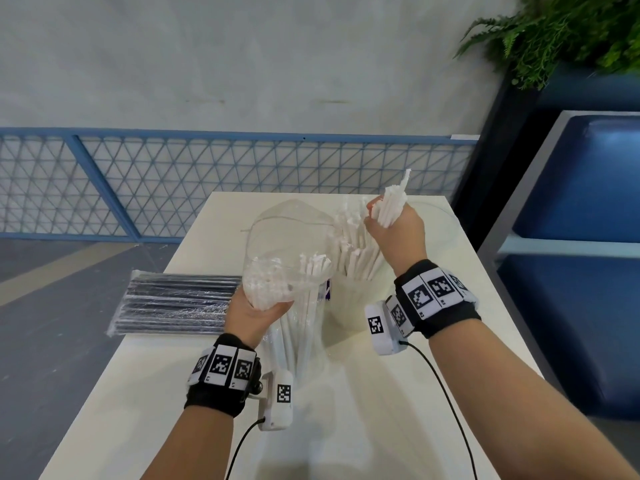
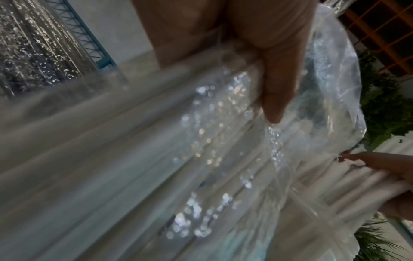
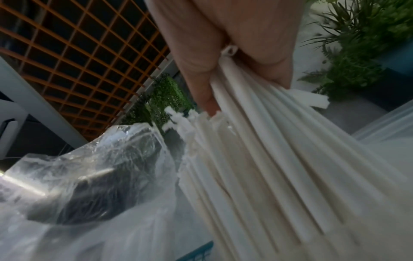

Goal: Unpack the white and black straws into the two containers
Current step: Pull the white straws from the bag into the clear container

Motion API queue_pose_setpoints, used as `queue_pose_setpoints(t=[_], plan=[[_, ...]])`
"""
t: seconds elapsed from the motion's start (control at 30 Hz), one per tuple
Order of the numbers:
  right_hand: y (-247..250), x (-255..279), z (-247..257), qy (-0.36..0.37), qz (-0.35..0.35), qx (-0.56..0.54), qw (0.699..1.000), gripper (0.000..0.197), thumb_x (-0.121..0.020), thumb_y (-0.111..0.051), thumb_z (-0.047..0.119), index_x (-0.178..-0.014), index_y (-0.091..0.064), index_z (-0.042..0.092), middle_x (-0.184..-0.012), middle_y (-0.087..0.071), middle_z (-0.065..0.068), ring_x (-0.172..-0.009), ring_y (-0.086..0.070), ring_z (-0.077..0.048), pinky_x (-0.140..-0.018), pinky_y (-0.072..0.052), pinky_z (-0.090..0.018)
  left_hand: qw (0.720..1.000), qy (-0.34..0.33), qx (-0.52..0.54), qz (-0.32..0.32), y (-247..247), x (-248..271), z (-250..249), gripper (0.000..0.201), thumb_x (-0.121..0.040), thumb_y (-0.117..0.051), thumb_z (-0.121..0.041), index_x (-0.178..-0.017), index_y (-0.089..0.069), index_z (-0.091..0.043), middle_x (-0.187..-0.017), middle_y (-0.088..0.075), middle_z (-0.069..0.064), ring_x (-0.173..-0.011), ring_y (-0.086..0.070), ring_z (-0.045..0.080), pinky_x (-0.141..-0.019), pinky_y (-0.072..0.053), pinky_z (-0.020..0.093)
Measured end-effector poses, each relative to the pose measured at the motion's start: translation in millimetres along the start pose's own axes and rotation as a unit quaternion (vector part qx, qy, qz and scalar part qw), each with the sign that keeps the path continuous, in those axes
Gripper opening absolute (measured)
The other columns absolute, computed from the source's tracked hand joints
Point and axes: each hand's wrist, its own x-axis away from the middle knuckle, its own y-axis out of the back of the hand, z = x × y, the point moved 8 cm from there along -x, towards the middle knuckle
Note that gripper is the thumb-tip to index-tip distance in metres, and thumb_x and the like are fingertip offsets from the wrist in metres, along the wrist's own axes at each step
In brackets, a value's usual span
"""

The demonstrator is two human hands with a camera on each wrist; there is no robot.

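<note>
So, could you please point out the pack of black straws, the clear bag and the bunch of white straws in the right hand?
pack of black straws (image 1: 180, 303): head view, middle of the sealed pack.
clear bag (image 1: 287, 230): head view, its empty upper wall.
bunch of white straws (image 1: 389, 207): head view, stems above the fist.

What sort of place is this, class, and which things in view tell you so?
Probably a cafe or canteen seating area: a white table beside a blue cushioned bench, a planter of ferns above it, and bulk packs of drinking straws being unpacked.

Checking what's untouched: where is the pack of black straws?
In the head view, the pack of black straws lies sealed at the table's left edge, just left of the left hand.
</note>
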Motion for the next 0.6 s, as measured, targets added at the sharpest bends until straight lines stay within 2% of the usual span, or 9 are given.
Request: queue_pose_setpoints(t=[0.1, 0.17, 0.23, 0.3, 0.33, 0.4, 0.47, 0.53, 0.6], plan=[[-3, 5, -2, -0.008, 0.032, -0.019, 0.999, 0.056, -0.078, -0.072, 0.028, -0.125, -0.047, 0.014, -0.12, -0.055, -0.003, -0.107, -0.051, -0.017, -0.086, -0.04, -0.025, 1.0, 0.002, -0.007, 0.002, 0, 0, 1, 0.081, -0.04, -0.08, -0.044, -0.111, -0.063, -0.007, -0.107, -0.07, 0.01, -0.103, -0.066, 0.022, -0.093, -0.051, 0.041], [1, 13, -3, -0.001, 0.005, -0.062, 0.998, 0.064, -0.077, -0.073, 0.034, -0.13, -0.041, 0.018, -0.129, -0.049, -0.003, -0.114, -0.047, -0.016, -0.093, -0.039, -0.027, 1.0, 0.005, -0.003, 0.001, 1, 0, 2, 0.082, -0.041, -0.081, -0.043, -0.111, -0.062, -0.006, -0.108, -0.069, 0.011, -0.104, -0.065, 0.023, -0.094, -0.051, 0.043], [14, 28, 1, 0.046, -0.079, -0.059, 0.994, 0.06, -0.079, -0.07, 0.036, -0.129, -0.042, 0.018, -0.128, -0.045, 0.001, -0.118, -0.044, -0.015, -0.1, -0.036, -0.026, 1.0, 0.01, 0.005, 0.001, 2, 1, 4, 0.082, -0.041, -0.082, -0.042, -0.112, -0.062, -0.006, -0.108, -0.069, 0.012, -0.105, -0.065, 0.024, -0.094, -0.051, 0.043], [24, 52, 17, 0.147, -0.16, -0.046, 0.975, 0.044, -0.082, -0.067, 0.029, -0.118, -0.049, 0.014, -0.116, -0.046, 0.004, -0.107, -0.047, -0.013, -0.095, -0.036, -0.017, 1.0, 0.01, 0.009, -0.001, 3, 2, 4, 0.083, -0.04, -0.082, -0.041, -0.113, -0.061, -0.006, -0.109, -0.069, 0.012, -0.106, -0.064, 0.024, -0.094, -0.051, 0.042], [22, 64, 26, 0.192, -0.16, -0.055, 0.967, 0.032, -0.084, -0.065, 0.022, -0.111, -0.053, 0.011, -0.109, -0.048, 0.003, -0.1, -0.049, -0.011, -0.09, -0.037, -0.013, 1.0, 0.007, 0.011, -0.002, 4, 2, 3, 0.082, -0.04, -0.082, -0.041, -0.112, -0.061, -0.007, -0.109, -0.068, 0.012, -0.106, -0.064, 0.024, -0.094, -0.051, 0.041], [1, 82, 41, 0.26, -0.08, -0.068, 0.96, 0.013, -0.087, -0.059, 0.009, -0.1, -0.06, 0.007, -0.098, -0.056, 0.0, -0.088, -0.053, -0.008, -0.082, -0.04, -0.009, 1.0, 0.002, 0.018, 0.006, 3, 4, 1, 0.077, -0.041, -0.082, -0.038, -0.11, -0.061, -0.012, -0.109, -0.068, 0.011, -0.105, -0.065, 0.022, -0.091, -0.051, 0.037], [-25, 92, 46, 0.285, 0.011, -0.041, 0.958, 0.011, -0.088, -0.056, 0.006, -0.096, -0.064, 0.007, -0.093, -0.062, -0.002, -0.085, -0.055, -0.005, -0.08, -0.041, -0.008, 1.0, -0.001, 0.022, 0.015, 0, 6, -2, 0.069, -0.04, -0.082, -0.036, -0.104, -0.061, -0.022, -0.105, -0.069, 0.004, -0.1, -0.066, 0.013, -0.087, -0.053, 0.03], [-45, 93, 40, 0.267, 0.067, 0.009, 0.961, 0.014, -0.089, -0.056, 0.009, -0.099, -0.065, 0.009, -0.096, -0.064, -0.003, -0.088, -0.057, -0.009, -0.081, -0.042, -0.012, 0.999, -0.007, 0.026, 0.019, -1, 9, -4, 0.067, -0.039, -0.082, -0.035, -0.102, -0.06, -0.025, -0.104, -0.069, 0.0, -0.098, -0.066, 0.009, -0.085, -0.053, 0.027], [-60, 89, 29, 0.212, 0.118, 0.052, 0.969, 0.02, -0.088, -0.058, 0.014, -0.107, -0.063, 0.011, -0.103, -0.064, -0.003, -0.093, -0.057, -0.014, -0.086, -0.045, -0.021, 1.0, -0.006, 0.023, 0.014, 1, 9, -1, 0.073, -0.04, -0.083, -0.035, -0.108, -0.06, -0.019, -0.108, -0.068, 0.006, -0.104, -0.065, 0.018, -0.088, -0.052, 0.034]])
